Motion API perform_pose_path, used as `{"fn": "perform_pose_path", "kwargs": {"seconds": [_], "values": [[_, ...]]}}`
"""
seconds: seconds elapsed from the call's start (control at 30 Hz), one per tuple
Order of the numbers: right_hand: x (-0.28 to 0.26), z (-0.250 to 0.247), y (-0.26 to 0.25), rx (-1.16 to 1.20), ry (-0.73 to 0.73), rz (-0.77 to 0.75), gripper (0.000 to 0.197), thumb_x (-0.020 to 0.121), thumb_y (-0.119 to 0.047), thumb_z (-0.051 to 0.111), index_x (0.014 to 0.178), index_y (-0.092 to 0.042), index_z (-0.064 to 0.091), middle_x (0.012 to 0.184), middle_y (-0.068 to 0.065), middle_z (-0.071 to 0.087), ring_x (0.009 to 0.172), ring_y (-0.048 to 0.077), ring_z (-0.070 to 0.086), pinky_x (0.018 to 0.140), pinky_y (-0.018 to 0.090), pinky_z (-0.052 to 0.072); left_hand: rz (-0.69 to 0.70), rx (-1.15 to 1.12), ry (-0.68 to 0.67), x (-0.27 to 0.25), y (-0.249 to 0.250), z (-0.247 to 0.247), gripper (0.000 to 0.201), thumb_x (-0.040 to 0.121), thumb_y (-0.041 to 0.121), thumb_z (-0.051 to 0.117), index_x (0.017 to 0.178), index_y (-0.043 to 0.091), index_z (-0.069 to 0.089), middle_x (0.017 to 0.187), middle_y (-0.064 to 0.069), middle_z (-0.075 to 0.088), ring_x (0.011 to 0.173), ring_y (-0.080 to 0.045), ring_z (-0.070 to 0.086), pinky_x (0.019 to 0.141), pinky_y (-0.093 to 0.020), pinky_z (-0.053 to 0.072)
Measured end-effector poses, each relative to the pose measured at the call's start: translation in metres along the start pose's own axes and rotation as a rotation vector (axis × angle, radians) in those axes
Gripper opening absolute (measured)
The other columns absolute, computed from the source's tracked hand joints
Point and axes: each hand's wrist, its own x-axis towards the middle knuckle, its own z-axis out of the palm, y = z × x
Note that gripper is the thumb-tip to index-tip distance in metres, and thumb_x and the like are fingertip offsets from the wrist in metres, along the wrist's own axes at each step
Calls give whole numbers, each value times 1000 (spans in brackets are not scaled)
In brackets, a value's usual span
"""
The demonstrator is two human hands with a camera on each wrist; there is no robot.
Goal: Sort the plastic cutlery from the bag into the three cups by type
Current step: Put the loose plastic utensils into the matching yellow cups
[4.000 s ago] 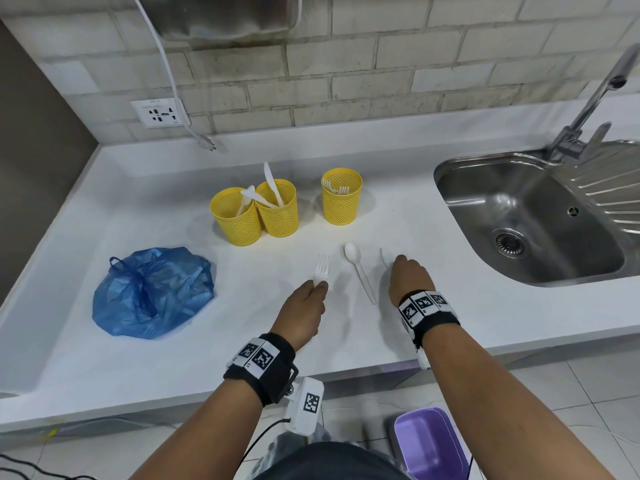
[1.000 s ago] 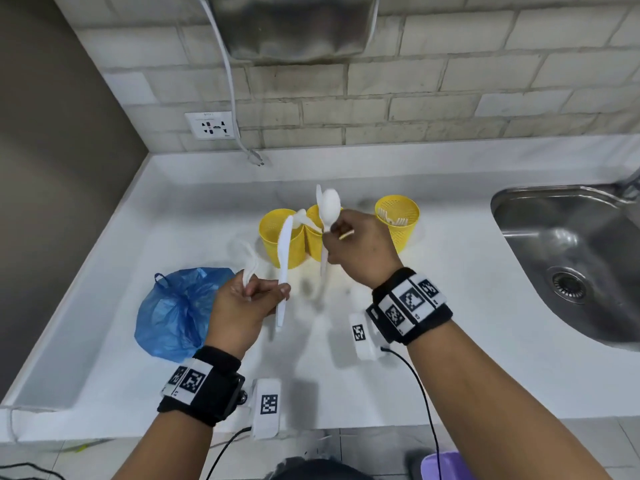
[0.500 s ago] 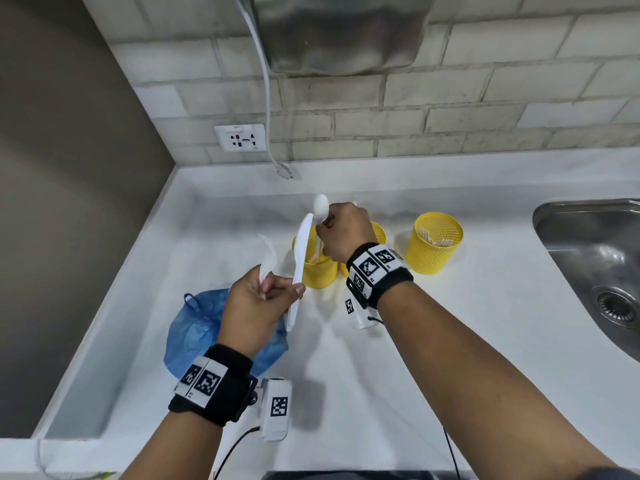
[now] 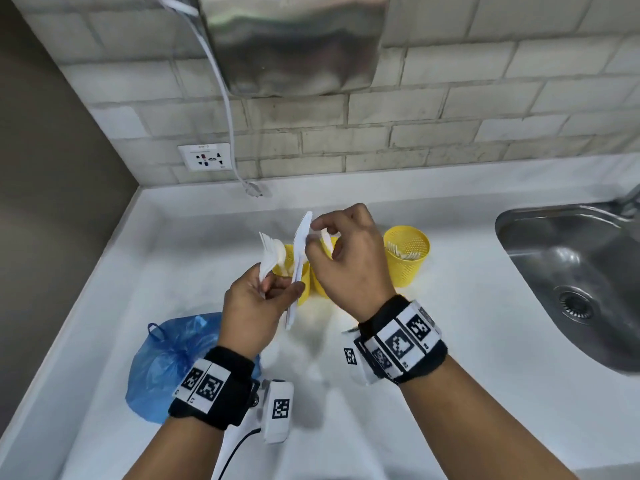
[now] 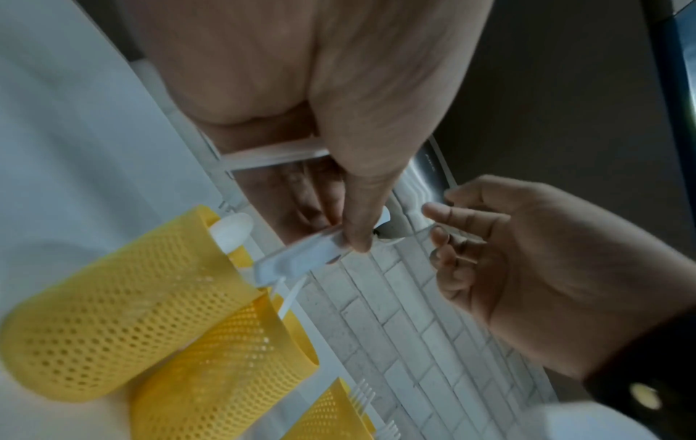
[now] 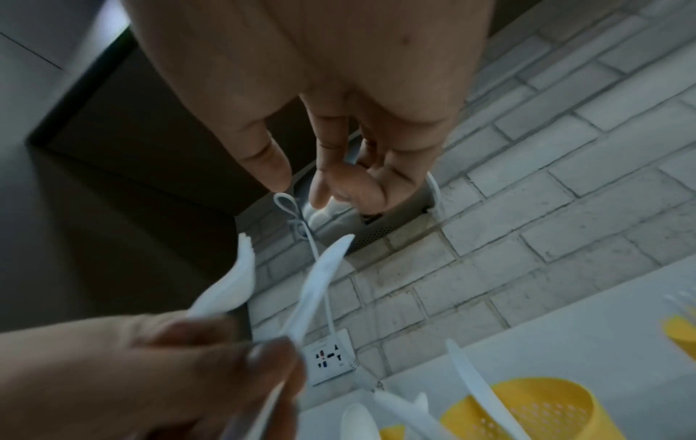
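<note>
My left hand (image 4: 280,289) pinches a white plastic fork (image 4: 268,254) and a white plastic knife (image 4: 299,258) by their handles, both pointing up above the cups. My right hand (image 4: 311,233) hovers at the knife's blade with thumb and fingers loosely apart, holding nothing. The right wrist view shows the knife (image 6: 316,282) tip just below my fingers, with the fork (image 6: 233,285) to its left. Three yellow mesh cups stand behind my hands: the left cup (image 4: 289,271) holds spoons, the middle cup (image 4: 320,282) knives, the right cup (image 4: 407,258) forks. The blue bag (image 4: 169,362) lies at the near left.
A steel sink (image 4: 571,258) is set into the white counter (image 4: 433,341) on the right. On the brick wall hang a metal hand dryer (image 4: 294,43) and a socket (image 4: 205,156), with a white cable (image 4: 225,98) dangling to the counter's back edge.
My right hand carried a spoon to the cups and no longer holds it. It has come back to the knife blade. My left hand still holds the fork and knife.
</note>
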Motion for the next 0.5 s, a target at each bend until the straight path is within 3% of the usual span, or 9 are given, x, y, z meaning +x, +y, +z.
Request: {"fn": "perform_pose_path", "kwargs": {"seconds": [0.1,0.2,0.27,0.33,0.4,0.5], "values": [[-17,-8,-2,-1,-79,27,20,84,-32,71,100,-20,74,103,-5,45,80,1,54,76,25,52,42,45,6,-1,12,20,30,83,-4,76,74,19,58,59,5,63,56,-5,57,63,-21,49],[-24,-13,2,-17,-118,74,24,84,-36,71,103,-21,75,105,-7,43,84,5,56,74,33,55,63,112,9,-5,21,39,38,84,-12,70,68,16,51,49,13,48,45,-2,48,49,-11,38],[-24,-19,6,-12,-129,84,24,85,-36,73,104,-20,75,104,-6,43,87,4,55,72,29,54,88,148,-4,-7,24,49,21,86,-14,67,78,3,60,56,11,51,50,1,53,49,-9,39],[-23,-24,9,-9,-125,84,22,87,-32,76,103,-18,76,102,-4,45,90,-1,53,73,17,47,112,140,-6,-8,26,56,6,88,-14,66,87,-9,62,62,2,52,53,4,55,51,-8,41],[-22,-30,12,6,-117,103,19,87,-28,78,101,-16,78,98,-3,45,87,-8,52,73,8,41,142,153,-21,-11,28,62,6,88,-14,65,87,-11,60,62,1,49,53,5,53,53,-7,40],[-20,-35,15,51,-145,149,11,86,-21,79,95,-15,80,96,-2,47,86,-15,51,75,4,38,159,123,-53,-16,36,69,18,86,-21,59,92,-5,64,67,-4,58,56,7,56,55,-6,42]]}}
